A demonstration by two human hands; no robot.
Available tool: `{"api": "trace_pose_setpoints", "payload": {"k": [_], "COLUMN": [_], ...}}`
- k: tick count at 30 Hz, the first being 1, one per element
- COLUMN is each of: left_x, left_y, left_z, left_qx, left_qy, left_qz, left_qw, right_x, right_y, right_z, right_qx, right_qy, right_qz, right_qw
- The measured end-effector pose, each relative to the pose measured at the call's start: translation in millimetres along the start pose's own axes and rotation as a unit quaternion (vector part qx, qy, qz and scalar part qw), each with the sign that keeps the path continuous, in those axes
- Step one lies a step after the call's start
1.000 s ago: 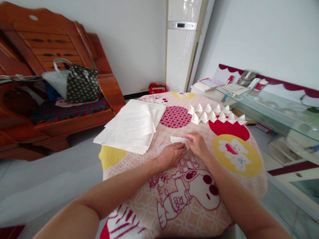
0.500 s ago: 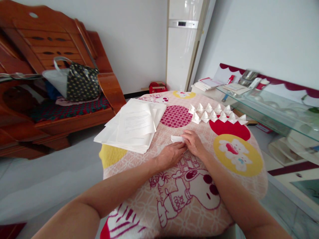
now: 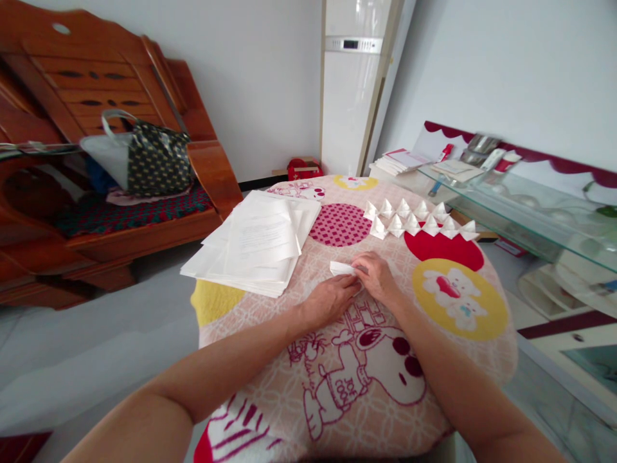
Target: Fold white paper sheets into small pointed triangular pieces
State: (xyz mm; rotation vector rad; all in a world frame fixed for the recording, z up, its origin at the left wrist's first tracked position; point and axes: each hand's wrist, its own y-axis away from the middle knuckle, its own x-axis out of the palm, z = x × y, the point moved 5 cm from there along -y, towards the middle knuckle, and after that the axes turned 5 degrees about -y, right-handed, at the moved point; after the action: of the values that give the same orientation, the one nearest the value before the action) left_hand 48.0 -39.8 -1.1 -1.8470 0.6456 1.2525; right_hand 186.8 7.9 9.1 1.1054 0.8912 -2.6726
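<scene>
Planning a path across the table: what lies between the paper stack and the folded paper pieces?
In the head view, a magenta checkered circle on the tablecloth lies between the paper stack and the folded paper pieces.

White folded paper (image 3: 341, 267); pink tablecloth (image 3: 385, 427), white floral print.

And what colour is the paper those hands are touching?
The folded paper is white, seen in the head view.

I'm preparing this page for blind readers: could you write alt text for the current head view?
A person's left hand and right hand meet at a small piece of white paper on a cartoon-patterned tablecloth. Two rows of folded white paper shapes stand beyond, toward the right, and a stack of paper sheets lies to the left.
</scene>
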Motion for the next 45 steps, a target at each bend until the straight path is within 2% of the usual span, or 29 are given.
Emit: {"api": "trace_pose_setpoints", "payload": {"k": [7, 16, 30, 33, 38, 40, 45], "left_x": [-2.4, -3.9, -3.6, -9.8, -19.4, -13.2, 4.7], "left_y": [1.6, -0.4, 7.2, 10.4, 8.1, 6.1, 6.2], "left_z": [-1.3, -1.8, 0.6, -1.8, -2.0, -0.1, 3.9], "left_qx": [-0.005, 0.012, -0.003, 0.000, -0.022, -0.024, -0.020], "left_qy": [-0.019, -0.026, -0.012, -0.003, 0.033, 0.024, -0.030], "left_qz": [0.019, 0.012, 0.026, -0.002, -0.099, -0.089, -0.024], "left_qw": [1.000, 1.000, 1.000, 1.000, 0.994, 0.995, 0.999], "right_x": [-3.8, -2.4, 3.3, 1.6, -1.5, -4.4, -11.9], "right_y": [3.1, 7.8, 21.1, 21.7, 21.9, 21.5, 21.4], "right_z": [1.9, 10.7, 14.2, 18.8, 21.1, 20.9, 18.5], "right_qx": [0.036, 0.011, -0.033, -0.040, -0.039, -0.045, -0.073], "right_qy": [0.041, 0.084, 0.126, 0.129, 0.100, 0.081, 0.048], "right_qz": [0.035, 0.057, 0.130, 0.140, 0.150, 0.154, 0.186], "right_qw": [0.998, 0.995, 0.983, 0.981, 0.983, 0.984, 0.979]}}
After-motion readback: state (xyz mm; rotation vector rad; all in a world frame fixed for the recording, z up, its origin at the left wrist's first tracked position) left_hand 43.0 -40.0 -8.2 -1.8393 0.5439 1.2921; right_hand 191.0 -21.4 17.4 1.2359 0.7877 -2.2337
